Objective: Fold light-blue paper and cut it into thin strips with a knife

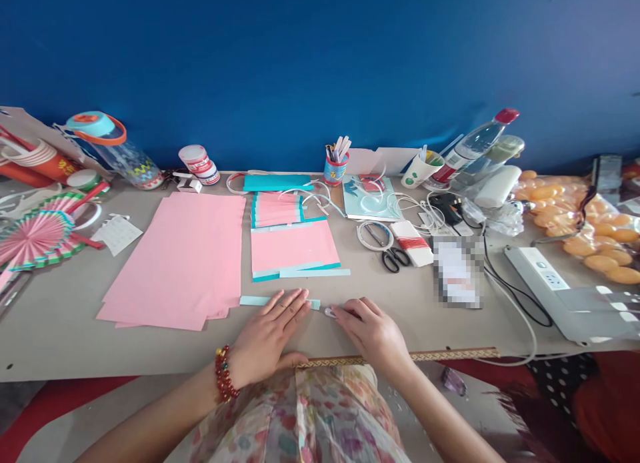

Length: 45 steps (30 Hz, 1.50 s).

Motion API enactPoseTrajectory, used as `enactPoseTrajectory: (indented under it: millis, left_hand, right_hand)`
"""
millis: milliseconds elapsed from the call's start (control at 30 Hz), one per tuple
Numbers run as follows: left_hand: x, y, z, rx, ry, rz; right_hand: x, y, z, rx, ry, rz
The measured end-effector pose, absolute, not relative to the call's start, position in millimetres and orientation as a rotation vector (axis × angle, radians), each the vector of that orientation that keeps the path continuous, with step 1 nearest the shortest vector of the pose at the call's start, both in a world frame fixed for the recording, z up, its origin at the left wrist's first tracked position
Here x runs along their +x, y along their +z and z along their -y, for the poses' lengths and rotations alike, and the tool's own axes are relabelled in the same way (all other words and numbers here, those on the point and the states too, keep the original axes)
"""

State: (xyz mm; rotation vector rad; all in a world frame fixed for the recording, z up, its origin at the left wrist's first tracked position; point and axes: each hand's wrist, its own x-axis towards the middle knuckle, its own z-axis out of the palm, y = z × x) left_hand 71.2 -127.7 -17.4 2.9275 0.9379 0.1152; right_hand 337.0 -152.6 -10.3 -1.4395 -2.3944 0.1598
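Observation:
My left hand (273,333), a beaded bracelet at its wrist, lies flat with fingers stretched over a pale blue paper strip (253,301), pressing it to the table. Both ends of the strip show past the fingers. My right hand (371,329) is closed just right of the strip, gripping a small whitish tool (330,312); most of it is hidden, so I cannot tell its kind. Above the hands is a pink sheet (295,246) with teal edges, a second pale strip (320,273) lying along its lower edge. Pink paper sheets (175,263) are stacked left of my left hand.
Scissors (395,258), a tape roll (375,236) and a card of red thread (413,243) lie to the right. Further right are a power strip (555,283) with cables and a bag of orange balls (600,233). A paper fan (37,236) lies left. A blue wall (300,69) stands behind.

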Motion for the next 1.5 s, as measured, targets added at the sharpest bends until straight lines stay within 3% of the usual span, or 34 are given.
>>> enactPoseTrajectory:
  millis: [1500]
  left_hand:
    - [72.4,-15.9,127.6,2.929,0.094,-0.937]
  right_hand:
    - [320.8,-10.2,179.4,-1.598,0.040,2.253]
